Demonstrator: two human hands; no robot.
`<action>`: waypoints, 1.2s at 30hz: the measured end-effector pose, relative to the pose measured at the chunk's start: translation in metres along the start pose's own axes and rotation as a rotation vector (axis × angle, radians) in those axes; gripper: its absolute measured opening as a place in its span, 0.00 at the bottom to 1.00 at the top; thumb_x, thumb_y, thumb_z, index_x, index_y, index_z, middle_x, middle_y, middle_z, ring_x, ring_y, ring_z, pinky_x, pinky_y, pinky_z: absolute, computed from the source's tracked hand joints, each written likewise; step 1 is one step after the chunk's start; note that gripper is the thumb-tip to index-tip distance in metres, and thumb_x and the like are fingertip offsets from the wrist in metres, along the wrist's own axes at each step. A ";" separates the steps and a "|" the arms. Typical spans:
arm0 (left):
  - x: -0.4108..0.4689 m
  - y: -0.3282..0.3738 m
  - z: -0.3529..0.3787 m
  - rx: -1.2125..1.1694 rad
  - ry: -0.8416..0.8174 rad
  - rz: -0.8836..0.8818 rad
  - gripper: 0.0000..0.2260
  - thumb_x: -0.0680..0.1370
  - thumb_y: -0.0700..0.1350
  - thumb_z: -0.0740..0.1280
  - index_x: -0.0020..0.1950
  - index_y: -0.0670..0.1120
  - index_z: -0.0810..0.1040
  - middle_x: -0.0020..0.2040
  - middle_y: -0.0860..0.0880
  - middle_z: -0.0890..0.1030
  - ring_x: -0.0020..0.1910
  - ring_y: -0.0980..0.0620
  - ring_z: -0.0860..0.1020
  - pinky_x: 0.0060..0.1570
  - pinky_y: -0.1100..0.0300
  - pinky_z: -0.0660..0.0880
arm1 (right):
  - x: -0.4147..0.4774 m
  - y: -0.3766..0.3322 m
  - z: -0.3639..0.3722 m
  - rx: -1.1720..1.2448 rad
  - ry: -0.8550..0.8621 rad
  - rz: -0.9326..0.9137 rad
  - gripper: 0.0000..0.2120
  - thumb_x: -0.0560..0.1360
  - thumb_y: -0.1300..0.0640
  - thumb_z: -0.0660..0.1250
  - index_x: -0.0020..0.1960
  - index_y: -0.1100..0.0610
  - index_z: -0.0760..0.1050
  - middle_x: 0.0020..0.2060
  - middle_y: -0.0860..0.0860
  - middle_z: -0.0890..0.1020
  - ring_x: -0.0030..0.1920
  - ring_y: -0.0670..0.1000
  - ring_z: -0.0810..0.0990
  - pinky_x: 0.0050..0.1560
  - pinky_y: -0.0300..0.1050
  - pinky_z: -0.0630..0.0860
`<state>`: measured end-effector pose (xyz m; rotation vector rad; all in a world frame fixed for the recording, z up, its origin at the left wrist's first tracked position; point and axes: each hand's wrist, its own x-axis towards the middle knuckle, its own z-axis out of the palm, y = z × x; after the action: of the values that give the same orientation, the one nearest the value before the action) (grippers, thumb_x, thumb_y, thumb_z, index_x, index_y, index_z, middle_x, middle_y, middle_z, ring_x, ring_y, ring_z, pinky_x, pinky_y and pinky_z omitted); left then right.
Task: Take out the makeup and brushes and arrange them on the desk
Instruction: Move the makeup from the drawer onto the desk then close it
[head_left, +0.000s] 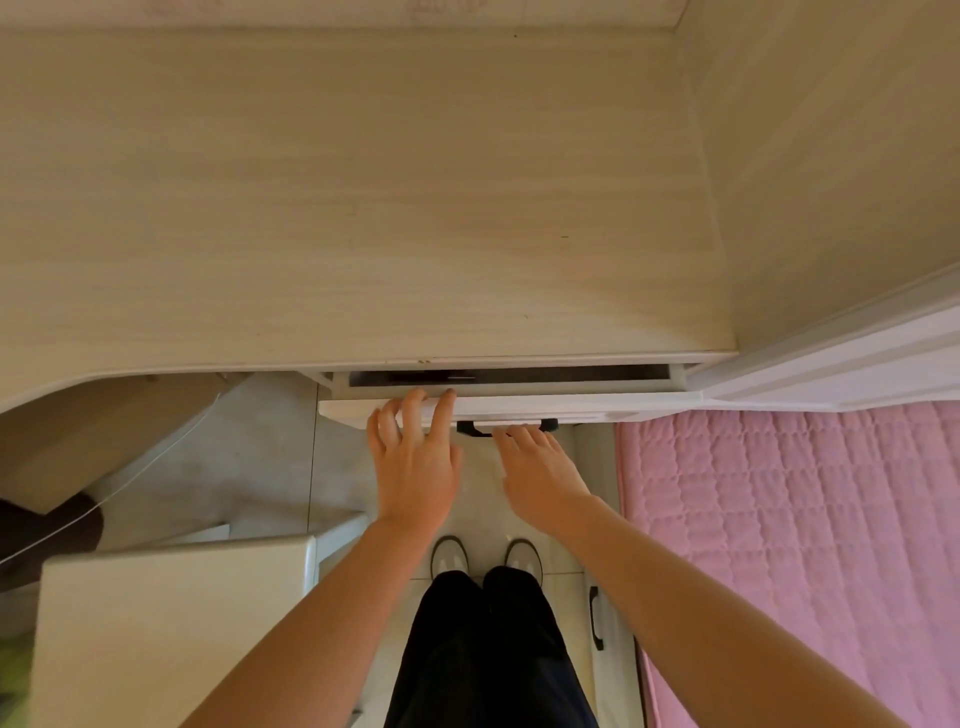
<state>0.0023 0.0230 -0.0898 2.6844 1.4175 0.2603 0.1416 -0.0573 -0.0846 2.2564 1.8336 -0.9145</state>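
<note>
two hands at a barely opened drawer

two bare hands reach toward the drawer (519, 402) under the pale wood surface (337, 208). the left hand (415, 467) has its fingers (444, 410) spread apart, tips resting on the drawer front's top edge. the right hand (540, 480) has its fingers together, touching the dark handle (470, 429) from below without closing on it. the drawer is open only a crack; its inside is too dark to make out any makeup or brushes. a pink quilted bed (805, 545) lies to the right.
</note>
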 end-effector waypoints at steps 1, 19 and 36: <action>0.000 0.001 -0.001 -0.008 -0.013 -0.007 0.22 0.70 0.41 0.70 0.65 0.47 0.75 0.62 0.41 0.73 0.59 0.40 0.68 0.61 0.40 0.67 | -0.003 0.000 0.000 0.000 0.007 -0.007 0.30 0.78 0.59 0.61 0.76 0.58 0.53 0.73 0.55 0.62 0.74 0.55 0.59 0.74 0.51 0.57; 0.005 0.001 -0.017 -0.057 -0.217 0.065 0.13 0.74 0.41 0.71 0.56 0.42 0.75 0.60 0.43 0.78 0.65 0.43 0.73 0.70 0.38 0.61 | -0.024 0.027 -0.033 -0.171 0.313 0.033 0.24 0.78 0.59 0.61 0.74 0.54 0.62 0.69 0.54 0.69 0.69 0.58 0.66 0.72 0.56 0.60; -0.037 -0.013 -0.034 -0.006 -0.321 0.245 0.21 0.77 0.46 0.66 0.70 0.45 0.72 0.62 0.47 0.76 0.62 0.46 0.73 0.63 0.50 0.70 | -0.072 0.026 0.009 -0.124 0.261 0.055 0.30 0.77 0.63 0.60 0.76 0.49 0.56 0.70 0.51 0.68 0.71 0.54 0.63 0.73 0.53 0.56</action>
<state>-0.0353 0.0002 -0.0624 2.7356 0.9984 -0.1446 0.1546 -0.1301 -0.0636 2.4291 1.8559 -0.5016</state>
